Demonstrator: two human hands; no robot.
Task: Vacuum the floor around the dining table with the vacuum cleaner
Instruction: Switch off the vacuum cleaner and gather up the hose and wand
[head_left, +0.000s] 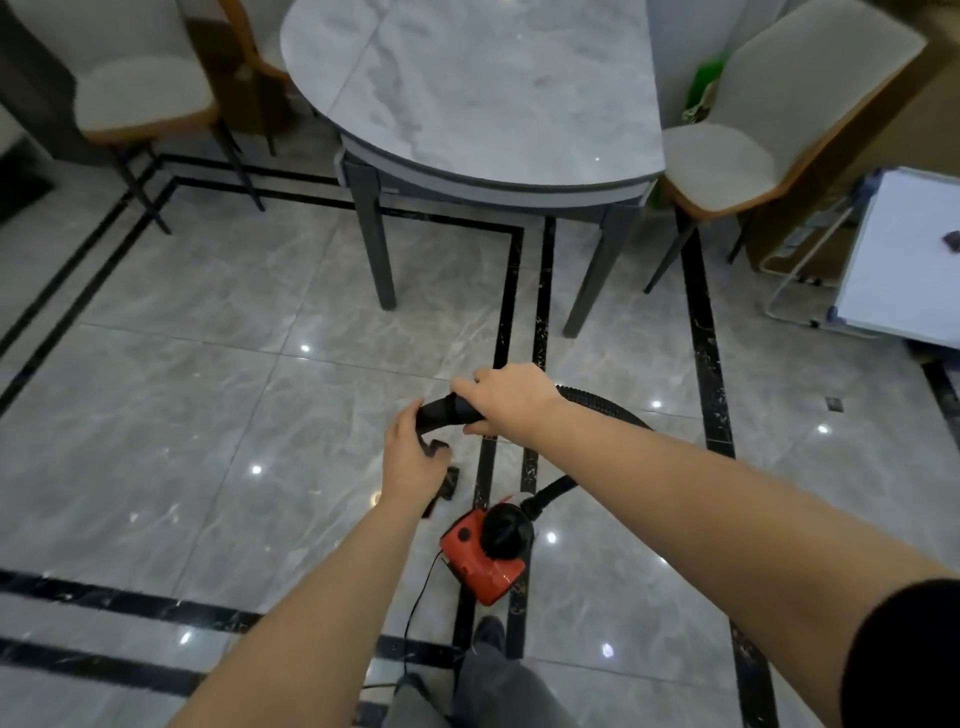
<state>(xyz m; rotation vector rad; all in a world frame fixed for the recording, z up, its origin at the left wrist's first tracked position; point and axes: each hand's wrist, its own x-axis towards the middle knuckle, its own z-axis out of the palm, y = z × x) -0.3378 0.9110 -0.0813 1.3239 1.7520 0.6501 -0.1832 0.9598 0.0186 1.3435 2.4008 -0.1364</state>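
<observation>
A small red and black vacuum cleaner (485, 553) sits on the grey tiled floor (208, 415) in front of my feet. Its ribbed black hose (602, 402) arcs up from the body to a black hose end (441, 413). My right hand (506, 397) grips the hose just behind that end. My left hand (413, 460) holds a black nozzle piece (441, 486) below the hose end, its thumb touching the tip. The marble-topped dining table (483, 88) stands just beyond, on grey legs.
Cushioned chairs stand at the far left (140, 98) and the right (769, 130) of the table. A white board on a metal frame (904, 260) leans at the right edge. The vacuum's thin black power cord (415, 608) trails back past my shoe (488, 631).
</observation>
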